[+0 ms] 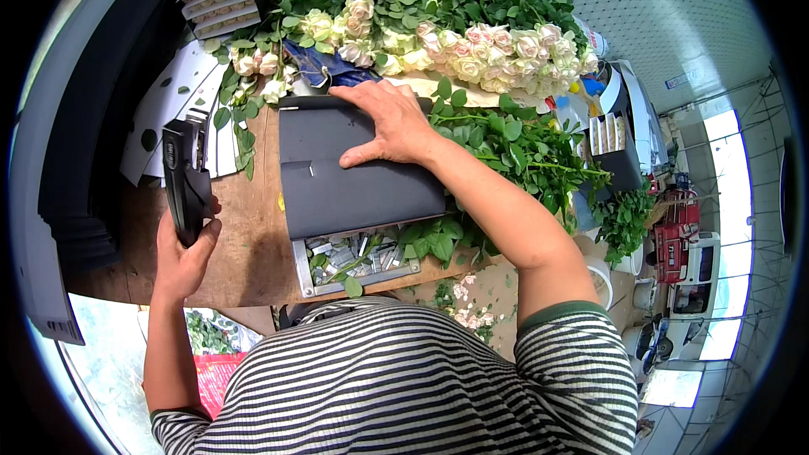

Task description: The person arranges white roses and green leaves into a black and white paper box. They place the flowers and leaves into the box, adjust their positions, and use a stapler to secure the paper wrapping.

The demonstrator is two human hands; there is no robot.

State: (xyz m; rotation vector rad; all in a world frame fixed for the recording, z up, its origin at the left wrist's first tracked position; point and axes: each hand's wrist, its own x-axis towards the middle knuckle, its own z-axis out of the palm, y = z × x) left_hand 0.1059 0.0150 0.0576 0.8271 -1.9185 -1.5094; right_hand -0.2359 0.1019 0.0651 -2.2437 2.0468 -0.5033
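Observation:
My left hand (182,262) grips a black stapler (183,193), held upright over the left part of the wooden table (249,253). My right hand (398,123) lies with its fingers spread on a folded dark grey wrapping sheet (363,199). A small staple shows in the sheet's left part. From the sheet's right side stick out leafy green stems (531,155); any blooms inside it are hidden. Under its near edge sits a metal-edged tray (360,284) strewn with small staple strips (341,259) and a few leaves.
Cream and pale pink roses (493,54) with thick foliage cover the far side. Stacked dark sheets (95,139) stand at the left. A dark wrapped bundle with white layers (221,0) is at the far left, another (613,145) at the right. White buckets (597,278) stand beyond the right edge.

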